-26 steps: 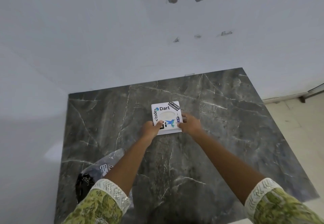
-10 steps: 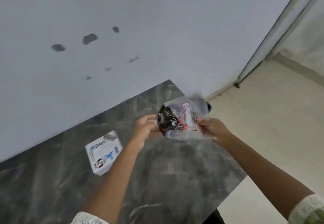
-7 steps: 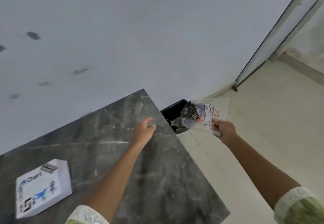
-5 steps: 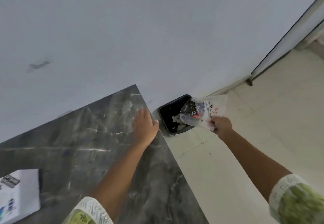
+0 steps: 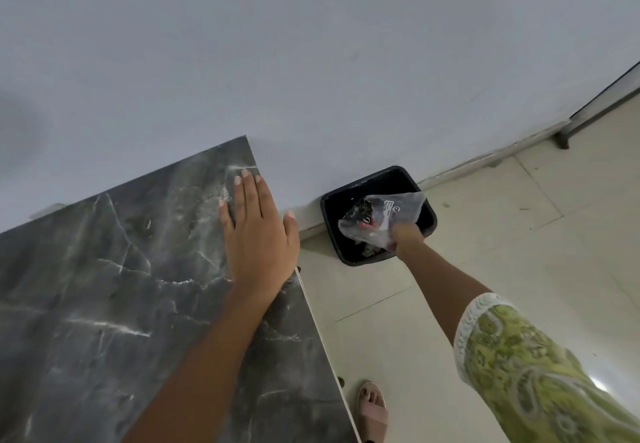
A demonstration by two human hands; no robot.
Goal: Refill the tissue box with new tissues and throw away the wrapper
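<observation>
My right hand (image 5: 407,236) grips a clear plastic wrapper (image 5: 375,220) with black and red print, holding it right over the open mouth of a black bin (image 5: 429,215) on the floor by the wall. Some scraps lie inside the bin. My left hand (image 5: 258,234) rests flat, fingers spread, on the far right corner of the dark marble table (image 5: 104,304). The tissue box is out of view.
A pale grey wall runs behind the table and bin. Cream floor tiles (image 5: 502,234) spread to the right. My foot in a pink sandal (image 5: 372,408) stands beside the table's right edge. A door frame (image 5: 602,103) shows at the far right.
My right hand has carried the wrapper off the table, out to the right and down over the bin. My left hand let go of the wrapper and settled flat on the table corner. The tissue box left the view.
</observation>
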